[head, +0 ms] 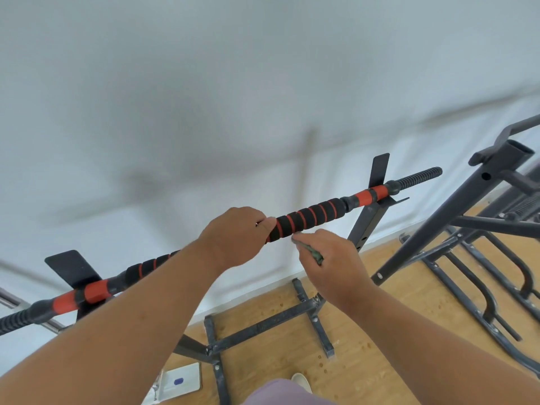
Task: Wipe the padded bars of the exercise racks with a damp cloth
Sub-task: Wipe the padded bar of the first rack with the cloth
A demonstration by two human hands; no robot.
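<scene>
My left hand grips the padded bar; my right hand, at its 4 o'clock, pinches a green cloth just below the bar.

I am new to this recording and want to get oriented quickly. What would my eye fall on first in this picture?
First, the long black foam-padded bar with red stripes and orange-red sections, running across the middle on a dark metal rack. The left hand grips its centre, while the right hand beside it holds a small greenish cloth just below the padding. At right stands another dark grey metal exercise frame on the light wooden floor.
</scene>
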